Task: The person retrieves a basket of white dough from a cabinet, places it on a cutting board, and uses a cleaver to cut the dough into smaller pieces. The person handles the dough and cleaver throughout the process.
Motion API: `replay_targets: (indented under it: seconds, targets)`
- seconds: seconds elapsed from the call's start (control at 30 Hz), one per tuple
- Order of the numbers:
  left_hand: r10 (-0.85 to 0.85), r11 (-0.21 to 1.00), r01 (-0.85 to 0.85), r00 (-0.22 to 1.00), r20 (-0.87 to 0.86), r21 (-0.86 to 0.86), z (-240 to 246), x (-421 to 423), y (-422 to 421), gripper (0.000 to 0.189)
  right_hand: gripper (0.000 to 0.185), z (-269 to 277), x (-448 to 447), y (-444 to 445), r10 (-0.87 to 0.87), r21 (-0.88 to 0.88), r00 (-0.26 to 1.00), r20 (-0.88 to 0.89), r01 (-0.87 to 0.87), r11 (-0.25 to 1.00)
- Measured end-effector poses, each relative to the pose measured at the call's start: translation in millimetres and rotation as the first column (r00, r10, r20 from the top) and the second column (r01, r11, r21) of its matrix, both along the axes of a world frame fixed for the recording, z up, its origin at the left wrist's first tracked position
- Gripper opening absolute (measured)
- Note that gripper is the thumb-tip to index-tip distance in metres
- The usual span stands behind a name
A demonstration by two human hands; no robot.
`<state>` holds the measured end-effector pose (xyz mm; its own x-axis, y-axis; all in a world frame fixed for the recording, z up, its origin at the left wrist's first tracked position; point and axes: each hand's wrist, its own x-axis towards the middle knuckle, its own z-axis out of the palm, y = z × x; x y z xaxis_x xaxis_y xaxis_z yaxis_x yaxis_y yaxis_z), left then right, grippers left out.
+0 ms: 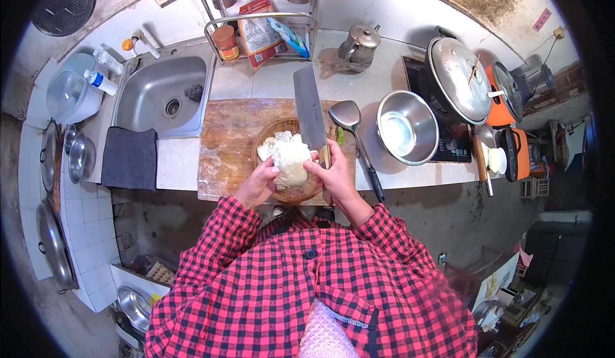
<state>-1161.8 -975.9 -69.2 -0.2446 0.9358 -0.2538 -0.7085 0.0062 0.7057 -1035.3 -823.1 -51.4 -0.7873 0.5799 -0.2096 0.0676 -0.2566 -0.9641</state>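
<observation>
Over a round wicker basket point(291, 198), a white, crumbly-looking piece of food point(291, 165) rests between both hands. My left hand point(259, 181) grips its left side with thumb and fingers. My right hand point(338, 171) holds the handle of a cleaver point(311, 110), blade pointing away from me, while its thumb presses the right side of the white piece. More white pieces lie behind it in the basket, partly hidden. The basket stands on a worn wooden cutting board point(226, 151). Just right of the blade, a green pepper point(340, 136) lies on the board.
A metal spatula point(347, 114) and a steel bowl point(407, 127) are at the right, before a lidded wok point(459, 80) on the cooktop. A steel sink point(161, 93) and a dark folded cloth point(129, 157) are at the left. Behind stand a metal rack point(262, 17) and a kettle point(359, 48).
</observation>
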Motion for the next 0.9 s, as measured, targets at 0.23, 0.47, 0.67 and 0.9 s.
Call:
replay_targets:
  seconds: [0.23, 0.47, 0.67, 0.9]
  targets:
    - [0.034, 0.999, -0.034, 0.999, 0.03, 0.004, 3, 5, 0, 0.075, 0.058, 9, 3, -3, -0.01, -0.075, 1.0, -0.016, 0.009, 0.997]
    - [0.132, 0.987, -0.147, 0.973, 0.192, 0.067, 5, 8, 6, 0.07, 0.052, 19, 12, -6, 0.008, -0.1, 1.0, -0.025, -0.011, 0.995]
    - [0.169, 0.981, -0.188, 0.94, 0.296, 0.038, -8, 5, 3, 0.062, 0.045, 18, 16, -4, -0.014, -0.015, 1.0, -0.018, 0.014, 1.0]
    - [0.164, 0.98, -0.193, 0.912, 0.375, 0.041, -20, 3, 1, 0.058, 0.043, 15, 21, -5, -0.048, -0.042, 0.998, -0.035, 0.047, 0.998]
